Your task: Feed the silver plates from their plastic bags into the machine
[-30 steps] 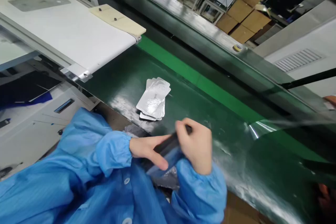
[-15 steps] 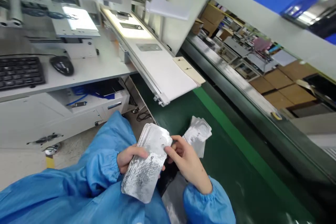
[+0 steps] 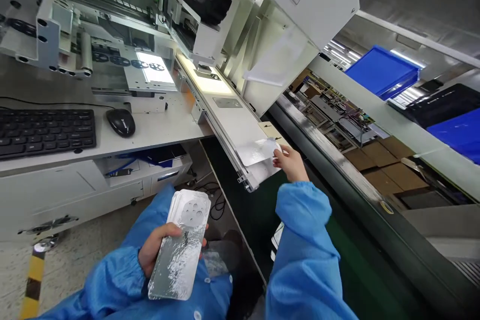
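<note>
My left hand (image 3: 159, 245) is closed around a stack of silvery phone-back-shaped sheets (image 3: 180, 255), with the thumb on top. The top sheet has a round patch with several small holes at its upper end, and dark print near the middle. At the end of a narrow white conveyor (image 3: 232, 125), my right hand (image 3: 290, 161) pinches the corner of a single silvery sheet (image 3: 257, 152). That sheet lies over the belt; whether it rests flat there I cannot tell. Farther up the belt lies another grey sheet (image 3: 227, 103).
A keyboard (image 3: 47, 132) and a black mouse (image 3: 120, 122) sit on the white bench at left. The conveyor runs under a machine head (image 3: 204, 67) over a lit section. Below is a dark green belt (image 3: 360, 260); pale sheets (image 3: 277, 240) lie on it, partly behind my right sleeve.
My right hand has left the stack and moved up and forward to the conveyor's end, carrying one sheet. The left hand still holds the stack. The view has shifted.
</note>
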{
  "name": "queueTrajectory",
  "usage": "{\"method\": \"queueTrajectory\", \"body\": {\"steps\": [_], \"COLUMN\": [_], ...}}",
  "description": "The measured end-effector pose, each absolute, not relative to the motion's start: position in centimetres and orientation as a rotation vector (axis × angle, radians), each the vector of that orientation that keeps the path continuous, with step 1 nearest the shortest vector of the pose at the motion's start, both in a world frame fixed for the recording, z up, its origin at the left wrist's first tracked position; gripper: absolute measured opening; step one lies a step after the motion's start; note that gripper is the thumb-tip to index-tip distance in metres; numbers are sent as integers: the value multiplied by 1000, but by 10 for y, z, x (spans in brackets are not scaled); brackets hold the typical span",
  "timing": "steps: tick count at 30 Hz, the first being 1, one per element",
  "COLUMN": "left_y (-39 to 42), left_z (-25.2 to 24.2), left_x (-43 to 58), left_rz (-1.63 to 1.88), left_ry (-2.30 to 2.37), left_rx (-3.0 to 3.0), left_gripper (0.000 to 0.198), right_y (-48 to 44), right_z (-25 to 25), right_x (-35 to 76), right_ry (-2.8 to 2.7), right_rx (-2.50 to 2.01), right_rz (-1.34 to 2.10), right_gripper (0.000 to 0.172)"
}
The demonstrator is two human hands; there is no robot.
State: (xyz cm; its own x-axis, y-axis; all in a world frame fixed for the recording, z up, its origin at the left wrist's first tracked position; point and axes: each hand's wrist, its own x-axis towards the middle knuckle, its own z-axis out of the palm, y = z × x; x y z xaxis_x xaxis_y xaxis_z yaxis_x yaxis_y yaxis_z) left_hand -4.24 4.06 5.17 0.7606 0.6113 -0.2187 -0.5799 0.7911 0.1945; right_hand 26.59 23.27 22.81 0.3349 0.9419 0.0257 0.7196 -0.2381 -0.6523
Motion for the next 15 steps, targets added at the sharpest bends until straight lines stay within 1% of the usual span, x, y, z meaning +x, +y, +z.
{"method": "queueTrajectory", "body": {"steps": [1,3,5,6,10,15], "left_y": [39,35,31,30,31,34], "left_z": [49,40,30,25,20,28], "left_x": [-43,-43,-42,-41,-38,-37], "left_rz": [657,667,684,681,647,617], "left_ry": [273,271,300,326,420,480], "left_rx": [110,93,80,70,48,73], "left_gripper": [52,51,48,45,38,34], "right_y": [247,263,265,263,259,267], "right_z": [228,224,218,215,201,191], "right_x": [266,261,251,244,219,211], "right_ry": [-1469,-1518,-1620,-1694,-1993,-2013], "right_rx": [-2087,-2152,-2180,-2178,-2184,-2293], "right_rz": [440,277,125,82,85,36], "right_gripper": [47,52,59,59,47,53]}}
